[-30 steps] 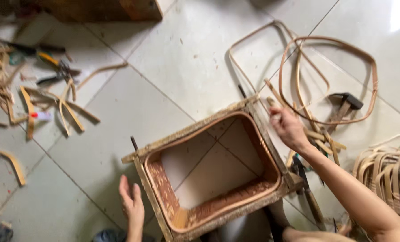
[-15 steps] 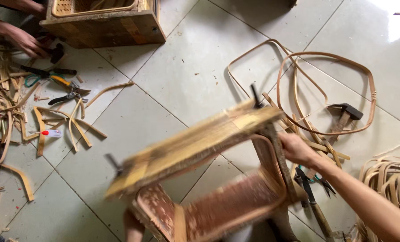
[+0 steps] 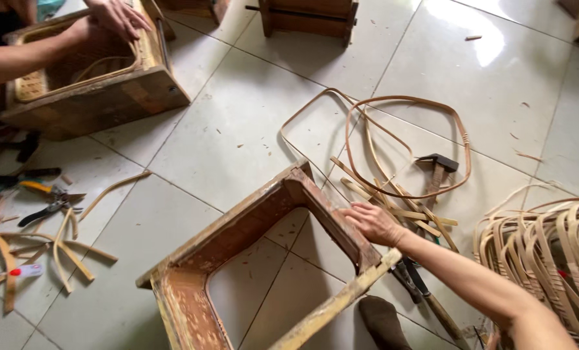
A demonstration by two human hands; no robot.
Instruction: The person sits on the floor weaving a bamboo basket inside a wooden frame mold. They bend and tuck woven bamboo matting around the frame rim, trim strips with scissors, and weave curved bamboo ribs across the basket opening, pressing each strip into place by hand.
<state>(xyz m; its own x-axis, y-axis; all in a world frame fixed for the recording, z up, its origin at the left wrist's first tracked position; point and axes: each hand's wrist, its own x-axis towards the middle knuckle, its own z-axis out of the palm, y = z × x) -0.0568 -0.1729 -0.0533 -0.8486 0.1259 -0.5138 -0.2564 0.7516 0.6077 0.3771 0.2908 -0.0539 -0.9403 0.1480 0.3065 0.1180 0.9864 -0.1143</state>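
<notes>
My right hand (image 3: 372, 223) grips the right rim of a worn, open wooden box frame (image 3: 237, 227) that sits tilted on the white tiled floor, with the tiles showing through its opening. My left hand is out of view. Just right of my hand lie flat cane strips (image 3: 400, 201), and beyond them a hammer (image 3: 435, 165) rests inside bent cane loops (image 3: 406, 104).
Another person's hands (image 3: 114, 16) work on a second wooden box (image 3: 108, 91) at top left. Pliers (image 3: 49, 201) and cut cane pieces (image 3: 62, 249) lie at left. A stack of cane hoops (image 3: 549, 246) is at right. A third frame (image 3: 309, 16) stands at top.
The wooden frame was lifted and turned from lying flat to tilted. My left hand, earlier at its near edge, has left the view. My right hand stays on the right rim.
</notes>
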